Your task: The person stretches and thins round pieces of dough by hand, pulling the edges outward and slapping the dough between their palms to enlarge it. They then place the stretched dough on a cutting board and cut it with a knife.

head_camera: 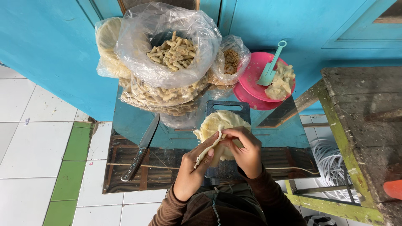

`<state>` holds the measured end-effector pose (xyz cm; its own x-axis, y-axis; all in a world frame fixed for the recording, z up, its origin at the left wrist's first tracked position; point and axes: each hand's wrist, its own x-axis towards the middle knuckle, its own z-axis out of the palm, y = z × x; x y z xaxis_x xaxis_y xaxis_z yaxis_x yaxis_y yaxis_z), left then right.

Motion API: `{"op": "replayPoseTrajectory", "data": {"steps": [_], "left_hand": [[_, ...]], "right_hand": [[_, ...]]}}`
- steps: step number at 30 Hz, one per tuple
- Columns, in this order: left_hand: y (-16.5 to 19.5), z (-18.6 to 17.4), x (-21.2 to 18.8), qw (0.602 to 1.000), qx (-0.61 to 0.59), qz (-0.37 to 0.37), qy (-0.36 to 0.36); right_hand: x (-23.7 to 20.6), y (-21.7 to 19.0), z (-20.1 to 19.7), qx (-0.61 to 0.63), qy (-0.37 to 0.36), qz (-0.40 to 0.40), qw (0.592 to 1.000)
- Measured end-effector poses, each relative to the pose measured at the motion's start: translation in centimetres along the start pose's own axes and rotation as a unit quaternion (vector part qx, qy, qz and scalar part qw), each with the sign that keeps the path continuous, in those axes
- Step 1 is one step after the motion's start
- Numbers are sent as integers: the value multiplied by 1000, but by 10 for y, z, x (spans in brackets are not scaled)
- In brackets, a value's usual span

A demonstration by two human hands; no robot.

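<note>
Hands meet on a thin pale dough wrapper over the dark plastic cutting board.
Left hand pinches its near edge; right hand curls closed on the fold, its long axis running toward the board's handle.

A cutting board lies on the tabletop with wrappers on it. A knife lies to its left. Behind stand a bag of rolls and, to the right, stacked plates holding filling and a scoop.

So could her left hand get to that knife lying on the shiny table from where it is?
Probably yes. The knife lies bare on the table on the left hand's side, nothing between them. But both that hand and the right hand hold the thin dough sheet, which it would have to let go of.
</note>
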<state>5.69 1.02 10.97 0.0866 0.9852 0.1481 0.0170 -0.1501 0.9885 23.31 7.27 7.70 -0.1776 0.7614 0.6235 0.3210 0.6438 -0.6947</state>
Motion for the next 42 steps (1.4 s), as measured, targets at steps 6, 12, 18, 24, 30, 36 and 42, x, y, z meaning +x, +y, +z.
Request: {"op": "replayPoseTrajectory", "data": {"steps": [6, 12, 18, 24, 30, 36, 42], "left_hand": [[-30, -3, -5, 996, -67, -53, 24], [-43, -13, -7, 960, -259, -57, 85], [-20, -14, -7, 986, -116, 117, -7], [-9, -14, -5, 981, -65, 159, -87], [-31, 20, 5, 991, -20, 123, 44], [-63, 13, 9, 984, -149, 20, 94], [-53, 5, -5, 986, -158, 6, 62]], "right_hand": [[-17, 29, 6, 112, 83, 142, 980], [-22, 50, -14, 520, 35, 290, 803], [-12, 50, -11, 474, -139, 254, 832], [-10, 40, -3, 346, -62, 168, 921], [-15, 9, 23, 71, 16, -11, 997], [-8, 24, 14, 190, 44, 152, 969], [0, 41, -16, 332, -155, 269, 891]]}}
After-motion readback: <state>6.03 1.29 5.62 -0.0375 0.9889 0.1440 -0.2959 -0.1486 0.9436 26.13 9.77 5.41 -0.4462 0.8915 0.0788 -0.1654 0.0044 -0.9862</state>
